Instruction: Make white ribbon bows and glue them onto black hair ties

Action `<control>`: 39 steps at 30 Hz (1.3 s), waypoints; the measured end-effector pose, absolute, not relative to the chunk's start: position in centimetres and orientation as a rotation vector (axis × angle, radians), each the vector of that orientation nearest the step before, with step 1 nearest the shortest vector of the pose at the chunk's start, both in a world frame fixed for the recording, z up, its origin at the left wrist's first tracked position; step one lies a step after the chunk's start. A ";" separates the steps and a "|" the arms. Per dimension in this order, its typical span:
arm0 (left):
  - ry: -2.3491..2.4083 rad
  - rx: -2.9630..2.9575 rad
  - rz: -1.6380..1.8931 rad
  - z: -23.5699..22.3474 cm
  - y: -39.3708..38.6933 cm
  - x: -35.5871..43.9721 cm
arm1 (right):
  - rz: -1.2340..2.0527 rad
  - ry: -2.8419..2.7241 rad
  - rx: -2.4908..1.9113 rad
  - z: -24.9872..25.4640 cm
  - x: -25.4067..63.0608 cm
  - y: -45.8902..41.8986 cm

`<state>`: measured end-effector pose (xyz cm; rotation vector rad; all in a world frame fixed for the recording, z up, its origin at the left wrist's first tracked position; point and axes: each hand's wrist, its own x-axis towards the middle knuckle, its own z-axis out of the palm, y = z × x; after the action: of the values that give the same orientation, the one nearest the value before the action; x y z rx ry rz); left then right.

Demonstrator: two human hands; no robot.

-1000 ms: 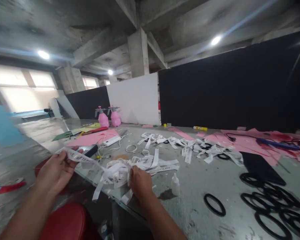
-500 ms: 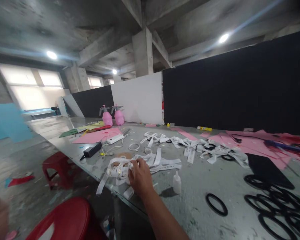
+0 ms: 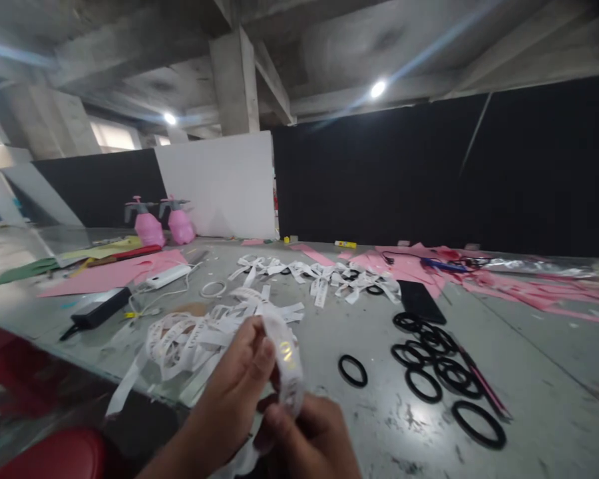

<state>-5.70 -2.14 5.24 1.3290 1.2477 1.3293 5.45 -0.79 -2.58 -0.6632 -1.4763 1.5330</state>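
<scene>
Both of my hands meet low in the middle of the view, pinching one white printed ribbon strip [image 3: 285, 356] that loops up between them. My left hand [image 3: 234, 392] grips it from the left with thumb and fingers closed. My right hand [image 3: 309, 436] holds its lower part, fingers curled. A tangled pile of white ribbon strips [image 3: 190, 336] lies just beyond on the grey table [image 3: 539, 372], at its near edge.
Several black rings [image 3: 429, 359] lie to the right, one apart [image 3: 352, 370]. Ribbon bows [image 3: 319, 276], a black phone [image 3: 420, 301], pink paper [image 3: 504, 283], a black adapter [image 3: 100, 307], a white power bank [image 3: 168, 275] and two pink spray bottles [image 3: 164, 223] sit farther back. A red stool [image 3: 54, 456] stands below left.
The view has swung right and down. My left hand, off to the lower left before, has come in to the ribbon. Both hands now hold a strip lifted close to the camera.
</scene>
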 end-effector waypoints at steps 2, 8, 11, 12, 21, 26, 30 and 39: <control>1.033 1.309 1.192 4.4 -1.1 -4.6 | 1.570 -1.395 -0.714 -0.6 8.2 0.9; 1.125 1.345 0.969 3.6 -0.2 -2.0 | 1.373 -1.385 -0.822 3.0 12.8 3.3; 1.204 1.378 0.965 4.0 -0.4 -1.4 | 1.284 -1.332 -0.886 2.7 13.8 3.7; 1.204 1.374 0.970 4.1 -0.5 -1.3 | 1.279 -1.309 -0.892 2.5 14.0 3.8; 1.131 1.201 1.005 4.0 -1.2 0.3 | 1.226 -1.265 -0.921 2.1 14.6 4.0; 1.074 1.327 1.084 4.7 -1.3 0.2 | 1.208 -1.334 -0.942 2.2 14.9 3.6; 1.121 1.320 1.148 5.2 -1.0 0.1 | 1.132 -1.486 -0.941 2.6 14.9 3.0; 1.164 1.100 1.274 5.3 -0.7 0.1 | 1.159 -1.574 -0.848 3.0 14.8 1.9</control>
<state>0.11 -0.69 5.33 1.0997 1.1637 1.2745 14.76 1.95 3.02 -0.8485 -1.5743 1.1587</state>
